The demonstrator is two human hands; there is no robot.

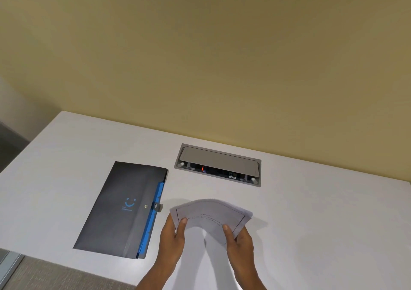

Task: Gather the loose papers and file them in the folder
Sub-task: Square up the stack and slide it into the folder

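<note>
Right now, in the head view, you have two hands over the white table, and both are clamped on one stack of papers that sits at about 6 o'clock in the picture. Your left hand pinches the stack's left edge, thumb on top of the sheet, and your right hand pinches the right edge the same way, thumb on top. Between them the stack bows upward into an arch, its middle lifted off the table and casting a shadow below. How many sheets are in the stack you cannot tell; the edges at the right end show more than one. The top sheet carries a thin drawn border and a few lines of print too blurred to read. One folder, dark grey and closed, lies flat on the table at 9 o'clock from the papers, near your left hand but not touching it; it shows a blue smiley mark, a blue strip along its right edge and one snap button. One grey cable hatch is set into the table at 12 o'clock from the papers, well apart from them, its lid partly raised. Behind the table stands a plain yellow wall.
</note>
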